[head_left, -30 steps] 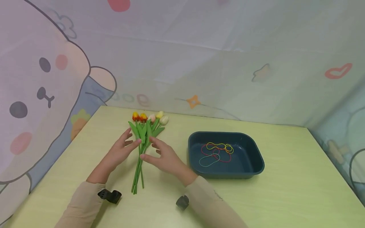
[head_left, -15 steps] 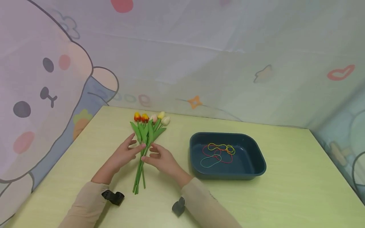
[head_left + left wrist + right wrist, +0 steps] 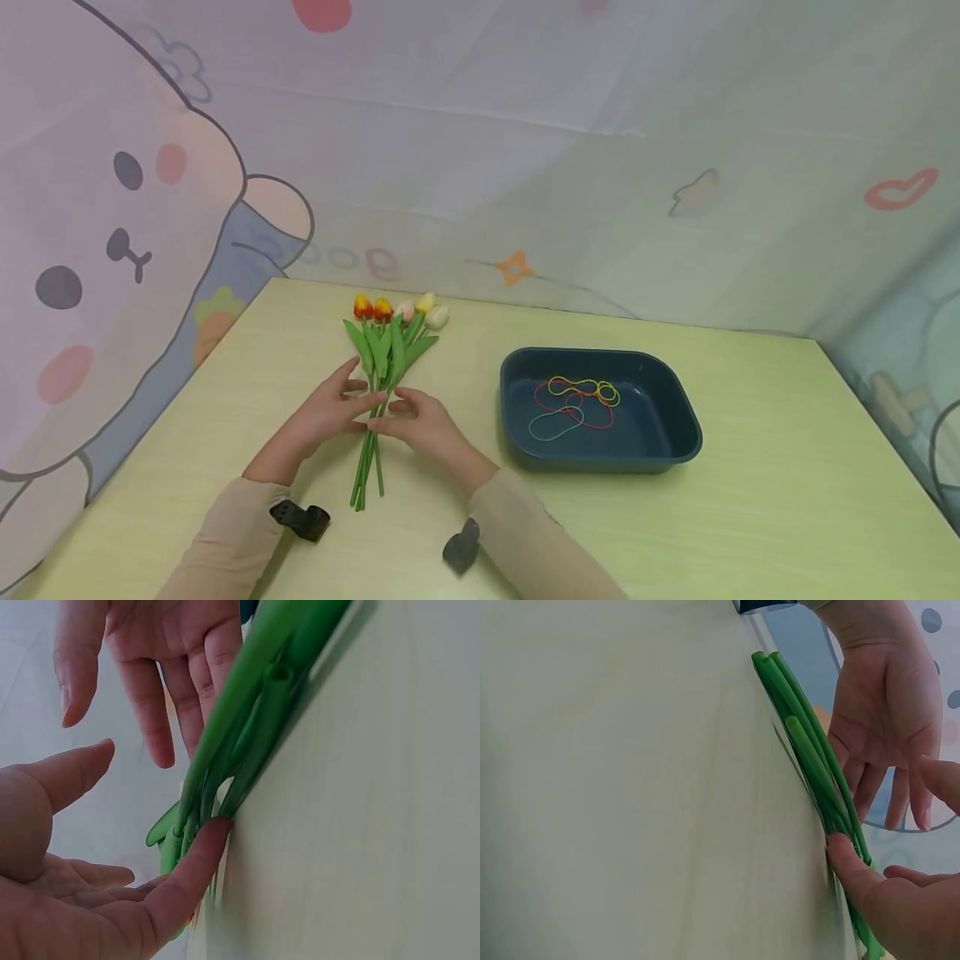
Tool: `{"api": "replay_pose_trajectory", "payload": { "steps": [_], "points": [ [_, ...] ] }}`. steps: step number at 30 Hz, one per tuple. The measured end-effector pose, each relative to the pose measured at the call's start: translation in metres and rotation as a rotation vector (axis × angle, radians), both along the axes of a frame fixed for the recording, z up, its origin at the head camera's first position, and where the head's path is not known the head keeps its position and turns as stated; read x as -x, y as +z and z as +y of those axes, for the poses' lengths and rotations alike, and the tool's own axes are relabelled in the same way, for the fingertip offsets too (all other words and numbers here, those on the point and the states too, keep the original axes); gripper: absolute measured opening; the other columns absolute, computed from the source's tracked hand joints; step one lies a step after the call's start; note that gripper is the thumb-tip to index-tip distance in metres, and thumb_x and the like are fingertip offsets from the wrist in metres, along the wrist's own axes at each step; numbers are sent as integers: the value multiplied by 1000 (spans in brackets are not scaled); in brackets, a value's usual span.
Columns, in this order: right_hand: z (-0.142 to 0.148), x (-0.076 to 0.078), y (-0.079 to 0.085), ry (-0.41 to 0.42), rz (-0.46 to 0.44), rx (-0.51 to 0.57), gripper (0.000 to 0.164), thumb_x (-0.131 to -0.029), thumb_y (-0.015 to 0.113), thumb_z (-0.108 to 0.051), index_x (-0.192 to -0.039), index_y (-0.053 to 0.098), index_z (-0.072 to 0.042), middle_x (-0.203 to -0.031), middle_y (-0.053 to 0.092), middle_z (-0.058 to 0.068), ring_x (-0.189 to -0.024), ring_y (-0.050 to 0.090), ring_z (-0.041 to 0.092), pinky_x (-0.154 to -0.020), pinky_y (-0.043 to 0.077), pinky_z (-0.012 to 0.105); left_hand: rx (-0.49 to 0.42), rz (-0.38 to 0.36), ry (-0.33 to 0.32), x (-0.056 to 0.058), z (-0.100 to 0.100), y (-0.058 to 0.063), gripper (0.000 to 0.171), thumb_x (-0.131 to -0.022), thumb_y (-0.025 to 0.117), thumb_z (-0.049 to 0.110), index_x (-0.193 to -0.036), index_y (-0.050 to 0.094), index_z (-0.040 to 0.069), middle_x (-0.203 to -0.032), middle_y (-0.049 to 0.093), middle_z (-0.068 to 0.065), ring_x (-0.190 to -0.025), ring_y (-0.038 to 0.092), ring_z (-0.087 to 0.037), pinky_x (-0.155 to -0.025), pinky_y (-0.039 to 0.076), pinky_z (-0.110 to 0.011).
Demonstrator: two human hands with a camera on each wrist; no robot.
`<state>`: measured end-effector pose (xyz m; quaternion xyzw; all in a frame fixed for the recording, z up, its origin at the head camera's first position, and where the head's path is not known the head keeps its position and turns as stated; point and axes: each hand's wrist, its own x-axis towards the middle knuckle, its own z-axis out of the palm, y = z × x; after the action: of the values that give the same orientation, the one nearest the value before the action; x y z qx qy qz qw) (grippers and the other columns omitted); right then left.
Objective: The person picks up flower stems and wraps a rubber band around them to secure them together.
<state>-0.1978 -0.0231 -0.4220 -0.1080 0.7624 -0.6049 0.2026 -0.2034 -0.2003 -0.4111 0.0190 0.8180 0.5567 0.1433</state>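
A bunch of artificial tulips (image 3: 365,467) lies on the table, its red-and-yellow, pink, yellow and white blooms pointing away and its green stems crossing toward me. My left hand (image 3: 330,412) is at the left of the stems; in the left wrist view one of its fingertips (image 3: 216,829) touches them, with the thumb held apart. From the other side my right hand (image 3: 423,423) reaches in, and the right wrist view has a fingertip (image 3: 840,846) against the stems (image 3: 810,742). Fingers of both hands are loosely bent and spread, not closed round the bunch.
Right of the hands stands a dark blue plastic bin (image 3: 600,462) holding several thin rubber bands in yellow, red and teal (image 3: 555,438). A printed cloth backdrop (image 3: 480,150) rises behind the table (image 3: 765,500). Each sleeve carries a black wrist camera (image 3: 303,521).
Both hands have slid down from the leaves toward the stems and drawn closer together, their fingertips now at the stems. The tulips and bin keep their places.
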Motion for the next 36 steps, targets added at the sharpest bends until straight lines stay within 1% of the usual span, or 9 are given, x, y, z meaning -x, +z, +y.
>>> {"api": "replay_pose_trajectory", "payload": {
  "steps": [5,11,14,18,24,27,30,34,36],
  "points": [
    [-3,-1,-2,-18,-67,60,73,-87,72,-20,-143,35,8,-136,53,21,-112,63,26,-93,54,35,-8,-10,-8,0,0,-1,88,-97,60,24,-153,-5,1,-146,25,-37,-125,46,-49,-88,56,-45],
    [-4,-2,-4,-32,-93,83,67,-88,71,-16,-139,38,13,-128,60,20,-111,63,25,-92,54,33,-9,-16,1,-2,2,-3,87,-95,61,17,-153,-2,-2,-143,32,-37,-117,55,-44,-86,57,-43],
    [-5,-3,-4,-38,-103,93,63,-88,70,-13,-137,40,14,-123,63,20,-110,64,26,-93,54,34,-17,-22,1,-2,2,-3,85,-95,61,13,-152,1,-3,-143,32,-37,-115,56,-42,-87,57,-42],
    [-5,-3,-4,-52,-103,89,58,-88,69,-12,-134,44,15,-119,65,21,-109,64,28,-94,53,36,-26,-34,-5,-4,3,-1,81,-95,60,11,-151,4,-7,-144,31,-37,-120,52,-44,-89,56,-42],
    [-6,-3,-3,-76,-96,70,54,-87,70,-10,-130,49,15,-115,67,20,-108,65,26,-93,53,34,-24,-42,-21,-7,3,0,75,-96,58,11,-146,10,-16,-145,27,-39,-128,43,-47,-93,53,-46],
    [-6,-2,-4,-86,-91,60,53,-87,70,-10,-129,50,15,-112,68,20,-107,65,25,-94,53,34,-28,-43,-19,-6,3,-1,72,-97,58,11,-144,13,-19,-143,29,-40,-128,42,-47,-94,52,-47],
    [-7,-1,-5,-93,-99,63,53,-87,70,-10,-129,50,15,-112,68,20,-104,67,26,-94,53,35,-39,-44,-7,-5,4,-2,68,-97,58,10,-142,18,-21,-140,35,-40,-125,47,-45,-92,54,-45],
    [-7,-1,-6,-94,-108,80,51,-88,69,-9,-129,51,15,-115,66,22,-99,69,28,-91,55,34,-59,-41,-3,-4,4,-4,58,-98,54,7,-138,26,-23,-133,47,-37,-113,59,-38,-89,56,-41],
    [-7,-1,-6,-89,-106,93,48,-88,68,-7,-128,52,14,-116,65,22,-99,69,29,-89,56,34,-68,-36,-11,-4,4,-4,53,-99,53,7,-136,31,-23,-130,50,-35,-109,62,-35,-87,57,-38]
  ]
}}
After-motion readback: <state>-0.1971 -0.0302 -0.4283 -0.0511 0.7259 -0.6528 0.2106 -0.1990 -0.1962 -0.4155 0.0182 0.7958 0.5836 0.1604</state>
